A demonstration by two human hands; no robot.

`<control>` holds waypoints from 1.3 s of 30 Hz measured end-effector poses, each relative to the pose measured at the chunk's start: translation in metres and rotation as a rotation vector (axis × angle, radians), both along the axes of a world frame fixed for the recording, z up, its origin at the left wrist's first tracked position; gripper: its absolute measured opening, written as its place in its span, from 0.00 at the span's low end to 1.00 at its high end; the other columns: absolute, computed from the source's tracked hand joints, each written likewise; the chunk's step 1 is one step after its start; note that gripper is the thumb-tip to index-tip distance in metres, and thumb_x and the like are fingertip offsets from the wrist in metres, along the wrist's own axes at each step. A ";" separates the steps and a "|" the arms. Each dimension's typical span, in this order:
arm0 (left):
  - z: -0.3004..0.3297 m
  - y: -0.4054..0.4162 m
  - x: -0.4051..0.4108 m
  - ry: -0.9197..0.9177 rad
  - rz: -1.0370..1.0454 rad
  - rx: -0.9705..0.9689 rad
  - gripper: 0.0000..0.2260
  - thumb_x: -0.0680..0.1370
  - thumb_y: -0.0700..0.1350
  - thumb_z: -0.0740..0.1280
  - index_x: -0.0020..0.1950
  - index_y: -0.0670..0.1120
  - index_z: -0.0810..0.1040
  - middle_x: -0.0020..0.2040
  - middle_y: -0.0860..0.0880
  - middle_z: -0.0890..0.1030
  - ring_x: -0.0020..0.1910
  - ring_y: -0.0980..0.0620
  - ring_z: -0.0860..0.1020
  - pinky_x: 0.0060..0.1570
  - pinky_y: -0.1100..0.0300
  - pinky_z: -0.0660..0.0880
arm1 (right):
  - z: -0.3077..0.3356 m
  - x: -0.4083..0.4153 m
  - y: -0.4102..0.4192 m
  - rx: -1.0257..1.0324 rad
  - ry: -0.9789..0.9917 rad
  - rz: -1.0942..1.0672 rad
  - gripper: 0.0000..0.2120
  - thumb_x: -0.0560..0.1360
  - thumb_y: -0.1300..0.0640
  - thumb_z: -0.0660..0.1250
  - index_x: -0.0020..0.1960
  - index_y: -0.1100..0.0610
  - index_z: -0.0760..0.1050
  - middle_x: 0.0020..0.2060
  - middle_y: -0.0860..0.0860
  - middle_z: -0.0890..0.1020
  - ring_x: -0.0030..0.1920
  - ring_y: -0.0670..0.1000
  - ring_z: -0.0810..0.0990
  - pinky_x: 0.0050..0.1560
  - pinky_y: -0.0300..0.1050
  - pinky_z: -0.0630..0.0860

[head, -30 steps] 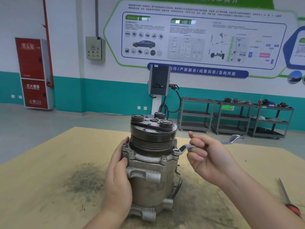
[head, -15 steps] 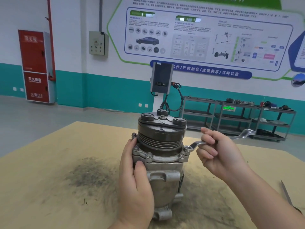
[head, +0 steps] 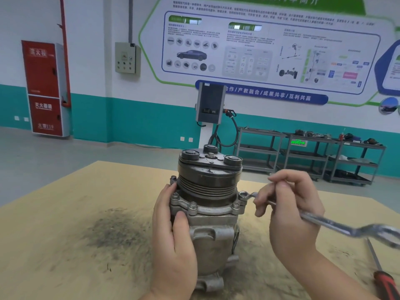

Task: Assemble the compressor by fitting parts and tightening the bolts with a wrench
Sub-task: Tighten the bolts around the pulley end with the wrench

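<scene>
A grey metal compressor point(head: 213, 226) stands upright on the wooden table point(head: 65, 245), with a dark grooved pulley point(head: 208, 180) on top. Several bolts point(head: 192, 206) ring its flange. My left hand point(head: 171, 241) wraps the left side of the body, thumb in front. My right hand point(head: 290, 204) grips a silver ring wrench point(head: 337, 226). The wrench's ring end point(head: 244, 194) sits on the bolt at the flange's right side; its long handle points right and toward me.
A red-handled screwdriver point(head: 384, 278) lies at the table's right edge. A dark smudge of grime point(head: 110, 230) marks the table left of the compressor. Beyond the table stand grey shelf carts point(head: 313, 156) and a wall charger point(head: 210, 105).
The wrench handle has swung from pointing right and away to pointing right and toward me, the ring staying on the right bolt. My left hand stays on the compressor. The view moved closer.
</scene>
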State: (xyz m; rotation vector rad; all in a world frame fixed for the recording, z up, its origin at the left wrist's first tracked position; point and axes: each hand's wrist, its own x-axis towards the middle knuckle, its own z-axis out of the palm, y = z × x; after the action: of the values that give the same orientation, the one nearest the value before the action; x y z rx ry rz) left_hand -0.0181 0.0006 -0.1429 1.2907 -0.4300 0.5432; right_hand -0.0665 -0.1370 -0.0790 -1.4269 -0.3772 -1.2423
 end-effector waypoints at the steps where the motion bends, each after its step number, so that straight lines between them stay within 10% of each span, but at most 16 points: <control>1: 0.001 0.001 0.000 -0.002 -0.015 0.000 0.19 0.76 0.48 0.54 0.66 0.59 0.71 0.68 0.56 0.74 0.70 0.56 0.69 0.71 0.47 0.65 | 0.005 -0.001 -0.002 0.037 0.020 0.010 0.11 0.76 0.62 0.57 0.43 0.50 0.74 0.26 0.52 0.78 0.22 0.52 0.73 0.27 0.40 0.73; 8: 0.007 0.005 -0.003 0.023 -0.064 -0.028 0.18 0.76 0.50 0.55 0.65 0.59 0.71 0.66 0.56 0.75 0.68 0.59 0.70 0.71 0.52 0.65 | 0.024 0.011 -0.028 0.651 0.361 0.331 0.08 0.80 0.66 0.54 0.51 0.58 0.70 0.24 0.52 0.73 0.19 0.48 0.66 0.20 0.37 0.64; 16: 0.007 0.004 -0.002 0.017 -0.070 -0.044 0.19 0.76 0.50 0.56 0.66 0.56 0.73 0.65 0.58 0.77 0.67 0.61 0.71 0.67 0.62 0.67 | 0.022 0.015 -0.040 0.717 0.610 0.637 0.07 0.72 0.65 0.61 0.50 0.58 0.69 0.24 0.49 0.69 0.17 0.45 0.63 0.16 0.36 0.62; 20: 0.016 0.013 0.012 0.125 -0.275 -0.352 0.16 0.74 0.53 0.61 0.60 0.55 0.78 0.60 0.57 0.81 0.62 0.60 0.76 0.59 0.66 0.73 | 0.025 0.014 -0.041 0.715 0.639 0.670 0.09 0.71 0.64 0.62 0.49 0.57 0.69 0.24 0.48 0.67 0.17 0.44 0.61 0.15 0.35 0.61; 27: 0.024 0.043 0.049 0.030 -0.494 0.292 0.46 0.58 0.73 0.73 0.74 0.65 0.61 0.68 0.67 0.71 0.67 0.67 0.70 0.65 0.59 0.66 | 0.012 0.016 -0.031 0.509 0.369 0.341 0.11 0.79 0.67 0.52 0.45 0.57 0.71 0.24 0.50 0.70 0.19 0.48 0.60 0.22 0.36 0.60; 34: 0.025 0.042 0.045 -0.030 -0.422 0.332 0.39 0.61 0.67 0.73 0.70 0.68 0.62 0.63 0.72 0.73 0.63 0.70 0.72 0.58 0.65 0.68 | -0.011 0.004 -0.011 -0.125 -0.067 -0.111 0.14 0.77 0.62 0.57 0.46 0.45 0.75 0.29 0.46 0.79 0.26 0.48 0.74 0.26 0.39 0.69; 39: 0.024 0.042 0.045 -0.028 -0.402 0.313 0.36 0.63 0.64 0.71 0.69 0.68 0.62 0.62 0.73 0.73 0.62 0.72 0.71 0.56 0.71 0.69 | -0.005 -0.003 -0.004 -0.433 0.025 -0.310 0.08 0.78 0.54 0.57 0.51 0.42 0.70 0.37 0.45 0.81 0.30 0.42 0.78 0.30 0.34 0.73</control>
State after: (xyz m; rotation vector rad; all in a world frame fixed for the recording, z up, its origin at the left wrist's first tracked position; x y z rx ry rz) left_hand 0.0265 0.0421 -0.1193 1.4459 -0.7998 0.1570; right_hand -0.0695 -0.1407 -0.0840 -1.9240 -0.4378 -1.4469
